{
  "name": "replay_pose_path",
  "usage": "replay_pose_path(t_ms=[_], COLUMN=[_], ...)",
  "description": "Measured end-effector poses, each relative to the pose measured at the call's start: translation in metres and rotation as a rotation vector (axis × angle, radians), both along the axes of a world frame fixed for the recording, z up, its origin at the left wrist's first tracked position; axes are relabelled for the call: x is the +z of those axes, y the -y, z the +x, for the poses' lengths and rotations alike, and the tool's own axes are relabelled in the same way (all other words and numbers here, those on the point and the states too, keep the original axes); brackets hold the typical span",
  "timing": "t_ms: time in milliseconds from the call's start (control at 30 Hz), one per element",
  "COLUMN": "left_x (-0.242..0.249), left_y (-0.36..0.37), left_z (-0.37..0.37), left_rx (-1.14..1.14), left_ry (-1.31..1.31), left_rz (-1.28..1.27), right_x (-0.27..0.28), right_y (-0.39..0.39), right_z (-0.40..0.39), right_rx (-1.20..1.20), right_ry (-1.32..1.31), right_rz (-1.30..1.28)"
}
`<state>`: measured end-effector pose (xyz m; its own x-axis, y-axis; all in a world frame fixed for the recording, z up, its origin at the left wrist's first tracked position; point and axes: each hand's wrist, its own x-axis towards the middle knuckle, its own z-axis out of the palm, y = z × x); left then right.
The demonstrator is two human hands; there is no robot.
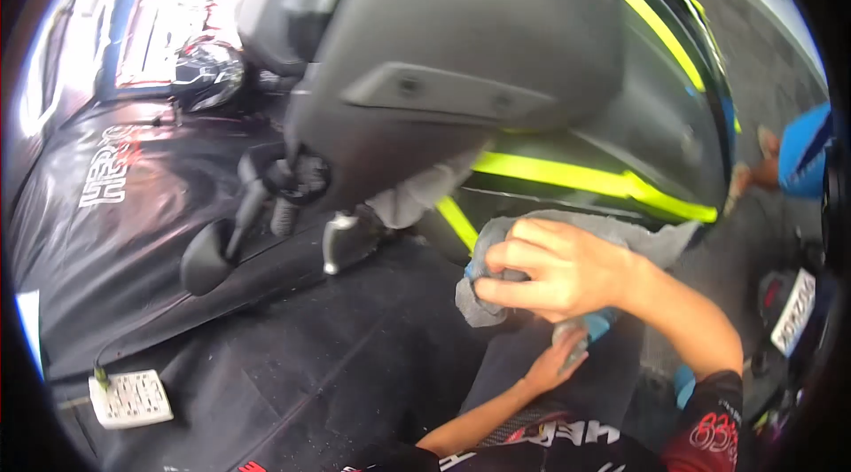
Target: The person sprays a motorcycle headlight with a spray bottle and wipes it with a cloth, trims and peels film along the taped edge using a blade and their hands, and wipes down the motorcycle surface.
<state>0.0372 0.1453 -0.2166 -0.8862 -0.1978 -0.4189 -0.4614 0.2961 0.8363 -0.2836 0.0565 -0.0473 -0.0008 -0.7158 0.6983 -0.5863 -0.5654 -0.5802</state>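
Observation:
A grey cloth is bunched in my right hand, whose fingers curl around it beside a dark motorcycle panel with neon yellow stripes. Lower down, my left hand is closed around a small clear and blue object, seemingly a bottle, partly hidden under my right forearm. Another light grey cloth is tucked at the lower edge of the panel.
A black sheet covers the left side. On it lies a white power strip. A mirror and a lever stick out left. A helmet sits upper left. Another person's blue clothing and a number plate are at right.

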Motion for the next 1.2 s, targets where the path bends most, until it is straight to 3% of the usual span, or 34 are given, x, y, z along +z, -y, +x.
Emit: replay_pose_path(t_ms=[100,200,400,467,533,567,667,733,800,900,1000,1033,1200], left_x=[0.005,0.014,0.01,0.009,0.009,0.01,-0.013,-0.031,-0.006,-0.009,-0.018,-0.022,0.01], left_y=[-0.001,-0.001,0.008,0.01,0.012,0.014,0.018,0.031,0.032,0.041,0.049,0.056,0.032], left_z=[-0.006,-0.011,-0.017,-0.017,-0.02,-0.019,0.015,0.04,0.026,0.033,0.04,0.046,0.001], left_rx=[-0.012,-0.068,-0.135,-0.133,-0.161,-0.189,-0.331,-0.507,-0.527,-0.548,-0.548,-0.639,-0.462], left_ry=[-0.076,-0.085,-0.182,-0.196,-0.197,-0.192,-0.204,-0.124,-0.086,-0.103,-0.101,-0.074,-0.119], left_rz=[-0.028,-0.024,-0.032,-0.024,-0.05,-0.068,-0.11,-0.112,-0.164,-0.189,-0.117,-0.095,-0.036], right_x=[-0.031,-0.063,-0.093,-0.091,-0.08,-0.066,-0.027,-0.001,0.009,0.005,-0.004,-0.014,-0.075], right_y=[-0.047,-0.103,-0.186,-0.183,-0.141,-0.119,-0.015,0.029,0.068,0.064,0.012,-0.009,-0.109], right_z=[-0.006,-0.005,0.054,0.058,0.048,0.04,0.042,0.038,0.041,0.042,0.024,0.014,-0.025], right_rx=[-0.19,-0.294,-1.173,-1.306,-1.241,-1.042,-0.688,-0.49,-0.431,-0.622,-1.041,-1.096,-1.549], right_ry=[-0.114,0.015,0.186,0.194,0.16,0.132,0.314,0.216,0.06,-0.017,0.117,0.167,0.44], right_rz=[-0.102,-0.01,-0.014,0.086,-0.031,0.015,-0.354,-0.407,-0.467,-0.671,-0.706,-0.661,-0.382])
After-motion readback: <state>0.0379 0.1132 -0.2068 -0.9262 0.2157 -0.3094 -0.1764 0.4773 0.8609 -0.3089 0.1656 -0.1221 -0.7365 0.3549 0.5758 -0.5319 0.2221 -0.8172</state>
